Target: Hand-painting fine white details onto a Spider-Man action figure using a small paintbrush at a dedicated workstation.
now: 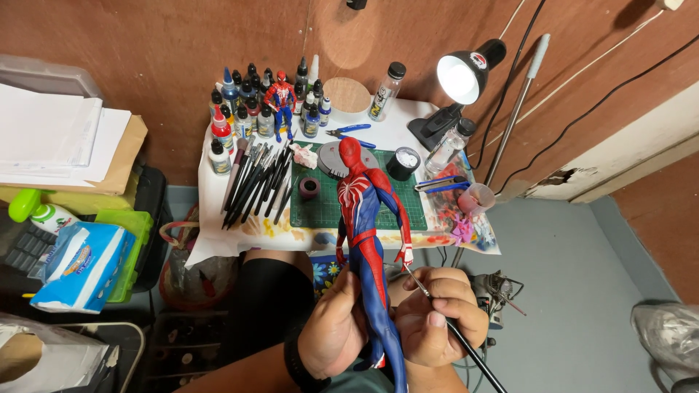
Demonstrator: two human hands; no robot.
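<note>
**Figure in one hand, brush in the other**

From the head camera, looking down: the left hand (pixel 336 331) is wrapped around the legs of a tall red-and-blue figure (pixel 366 225), fingers closed on the thighs so that it stands nearly upright, just in front of the green cutting mat (pixel 314 205). The right hand (pixel 435 320) sits just right of the figure's legs, fingers pinched together on a thin paintbrush (pixel 451 327), whose tip lies near the figure's lowered hand.

The figure looks like light, rigid plastic with thin jointed limbs (the arms and fingers seem the likeliest parts to bend or snap), so I'd judge the thick legs or torso the safest hold. Any fresh paint would smear under a thumb.

Beyond the mat stand paint bottles (pixel 244 109) with a smaller figure (pixel 280 98) among them; left of the mat lies a row of brushes (pixel 255 182), and a lit desk lamp (pixel 459 76) is beyond its right corner.
</note>
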